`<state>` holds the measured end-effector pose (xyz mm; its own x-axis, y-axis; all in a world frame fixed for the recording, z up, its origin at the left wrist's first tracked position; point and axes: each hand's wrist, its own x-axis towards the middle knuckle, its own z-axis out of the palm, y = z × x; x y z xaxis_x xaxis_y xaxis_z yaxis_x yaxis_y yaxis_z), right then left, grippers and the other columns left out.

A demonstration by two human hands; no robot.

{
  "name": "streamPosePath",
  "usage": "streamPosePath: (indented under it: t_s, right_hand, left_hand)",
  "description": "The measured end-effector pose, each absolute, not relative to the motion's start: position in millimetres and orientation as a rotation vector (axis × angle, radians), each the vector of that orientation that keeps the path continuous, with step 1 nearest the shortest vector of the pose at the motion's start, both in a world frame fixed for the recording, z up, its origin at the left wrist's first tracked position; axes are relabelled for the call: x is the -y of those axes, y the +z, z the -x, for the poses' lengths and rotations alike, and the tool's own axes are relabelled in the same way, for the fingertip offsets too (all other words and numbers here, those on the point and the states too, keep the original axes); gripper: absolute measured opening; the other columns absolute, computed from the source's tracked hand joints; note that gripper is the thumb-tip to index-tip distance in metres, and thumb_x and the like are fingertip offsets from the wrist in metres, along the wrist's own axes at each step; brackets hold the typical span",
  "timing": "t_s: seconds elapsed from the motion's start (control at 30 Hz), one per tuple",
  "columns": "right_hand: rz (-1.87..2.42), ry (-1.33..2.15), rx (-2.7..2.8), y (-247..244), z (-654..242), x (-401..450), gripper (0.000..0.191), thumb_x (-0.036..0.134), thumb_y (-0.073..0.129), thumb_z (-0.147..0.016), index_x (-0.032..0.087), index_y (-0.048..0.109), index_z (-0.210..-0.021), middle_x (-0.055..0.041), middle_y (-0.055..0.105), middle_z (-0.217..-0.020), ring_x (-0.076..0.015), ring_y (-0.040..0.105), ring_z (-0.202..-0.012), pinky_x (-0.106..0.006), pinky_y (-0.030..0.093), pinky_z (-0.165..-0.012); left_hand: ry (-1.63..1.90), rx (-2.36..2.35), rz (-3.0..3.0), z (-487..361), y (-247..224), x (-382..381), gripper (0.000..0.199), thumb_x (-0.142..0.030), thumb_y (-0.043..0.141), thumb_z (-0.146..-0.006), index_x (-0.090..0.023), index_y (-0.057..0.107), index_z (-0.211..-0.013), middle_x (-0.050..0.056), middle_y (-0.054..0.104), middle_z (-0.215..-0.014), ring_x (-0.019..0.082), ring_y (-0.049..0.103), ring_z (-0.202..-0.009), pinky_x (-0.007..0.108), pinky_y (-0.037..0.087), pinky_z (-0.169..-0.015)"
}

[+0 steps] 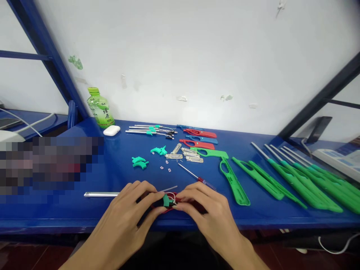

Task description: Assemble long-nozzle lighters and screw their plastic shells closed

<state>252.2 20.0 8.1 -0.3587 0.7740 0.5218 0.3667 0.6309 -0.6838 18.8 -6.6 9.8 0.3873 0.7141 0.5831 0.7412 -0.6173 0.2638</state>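
Low in the middle, at the table's front edge, a red lighter casing (166, 210) lies between my two hands. A green trigger (167, 201) and thin white wires (173, 197) sit in it, and a silver metal tube (101, 194) reaches out to the left. My left hand (133, 206) is closed on the casing's left part, its fingertips beside the trigger. With thumb and fingers closed, my right hand (209, 206) grips its right part near the wires. Both hands cover much of the casing. Behind them lies a thin clear strip (170, 188).
A screwdriver (194, 174), green triggers (139, 162), clear plastic parts (192, 155) and metal tubes (140, 131) lie beyond my hands. Red and blue casings (201, 144) are further back. Green casings (234, 183) and long green lighters (303, 180) lie right; a bottle (100, 110) stands back left.
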Motion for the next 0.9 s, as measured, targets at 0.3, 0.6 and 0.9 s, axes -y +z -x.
streamPosePath:
  t_s: [0.3, 0.6, 0.9]
  right_hand:
    - [0.846, 0.375, 2.113, 5.0, -252.2, -18.9, 0.022, 0.02, 0.058, -0.109, 0.022, 0.079, -0.105, -0.0046, 0.075, -0.102, -0.0159, 0.075, -0.085, -0.025, 0.06, -0.077]
    - [0.835, 0.309, 2.135, 4.7, -250.9, -18.4, 0.016, 0.021, 0.061, -0.108, 0.021, 0.077, -0.105, -0.0043, 0.074, -0.101, -0.0162, 0.073, -0.084, -0.028, 0.057, -0.078]
    - [0.821, 0.17, 2.193, 4.5, -250.3, -14.1, 0.015, 0.021, 0.061, -0.108, 0.019, 0.075, -0.105, -0.0059, 0.075, -0.1, -0.0185, 0.071, -0.085, -0.032, 0.058, -0.078]
  left_hand:
    - [-1.131, 1.338, 2.557, -20.7, 9.2, -0.5, 0.013, -0.025, 0.053, -0.111, -0.025, 0.066, -0.113, 0.0, 0.067, -0.096, 0.017, 0.063, -0.081, 0.032, 0.049, -0.075]
    - [-1.132, 1.377, 2.559, -22.7, 6.5, 0.7, 0.015, -0.026, 0.051, -0.111, -0.024, 0.065, -0.108, 0.001, 0.064, -0.095, 0.018, 0.062, -0.082, 0.033, 0.051, -0.074]
    - [-1.105, 1.31, 2.593, -16.6, 9.9, -1.4, 0.016, -0.028, 0.051, -0.111, -0.024, 0.067, -0.109, 0.002, 0.065, -0.1, 0.016, 0.061, -0.084, 0.031, 0.052, -0.074]
